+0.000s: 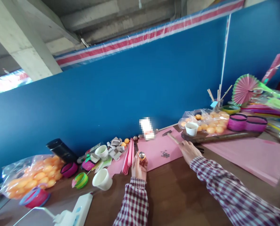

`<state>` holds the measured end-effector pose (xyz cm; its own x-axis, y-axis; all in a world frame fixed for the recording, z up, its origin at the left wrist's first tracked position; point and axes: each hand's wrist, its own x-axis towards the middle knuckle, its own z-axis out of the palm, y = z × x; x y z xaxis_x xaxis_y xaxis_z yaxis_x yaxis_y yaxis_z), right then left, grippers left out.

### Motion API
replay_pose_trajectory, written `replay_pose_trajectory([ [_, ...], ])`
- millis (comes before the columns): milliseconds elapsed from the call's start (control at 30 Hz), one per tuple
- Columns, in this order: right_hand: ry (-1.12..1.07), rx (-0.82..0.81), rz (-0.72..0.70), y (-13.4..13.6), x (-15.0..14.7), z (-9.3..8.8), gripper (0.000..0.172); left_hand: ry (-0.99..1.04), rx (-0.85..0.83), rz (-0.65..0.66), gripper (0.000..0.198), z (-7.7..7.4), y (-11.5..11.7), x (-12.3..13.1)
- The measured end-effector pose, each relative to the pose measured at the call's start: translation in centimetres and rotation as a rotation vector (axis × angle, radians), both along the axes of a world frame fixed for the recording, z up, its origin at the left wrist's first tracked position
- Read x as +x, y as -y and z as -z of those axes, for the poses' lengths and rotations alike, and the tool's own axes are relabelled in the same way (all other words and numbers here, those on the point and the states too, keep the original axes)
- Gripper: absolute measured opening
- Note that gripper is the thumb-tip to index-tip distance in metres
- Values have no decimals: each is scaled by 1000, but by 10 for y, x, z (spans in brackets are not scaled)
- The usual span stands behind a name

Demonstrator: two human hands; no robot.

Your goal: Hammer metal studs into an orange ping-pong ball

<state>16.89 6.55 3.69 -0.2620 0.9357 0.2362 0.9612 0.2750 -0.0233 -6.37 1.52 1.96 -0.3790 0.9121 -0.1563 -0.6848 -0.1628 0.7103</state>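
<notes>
My left hand [139, 168] is closed around a small round orange piece [141, 156] with something shiny and metallic in its top. It looks like a ball or a half ball; I cannot tell which. My right hand [190, 151] is closed at the end of a hammer's wooden handle [174, 138]. The hammer's dark head rests over a pink sheet [154, 147]. Between my hands, a small heap of grey metal bits [165, 153] lies on that sheet. Pink strips [129, 157] lie just left of my left hand.
Bags of orange balls [39, 175] stand left and right. A white cup [102, 179], a power strip [83, 207] and a black bottle [61, 150] are on the left. A long dark stick [224, 137] and a white bowl [191, 128] lie right. A blue wall [130, 94] closes the back.
</notes>
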Motion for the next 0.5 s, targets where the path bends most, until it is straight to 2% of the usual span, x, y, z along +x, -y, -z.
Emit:
replay_pose_trajectory([
  [167, -30, 1, -11, -1, 1, 0, 61, -22, 2, 22, 30, 5, -2, -2],
  [300, -99, -71, 64, 1, 2, 0, 50, -24, 19, 67, 35, 4, -2, -2],
  [367, -175, -48, 66, 3, 4, 2, 43, -22, 14, 75, 35, 3, -1, -3],
  [500, -561, 51, -97, 14, 2, 7, 41, 11, 13, 70, 34, 1, 0, -4],
])
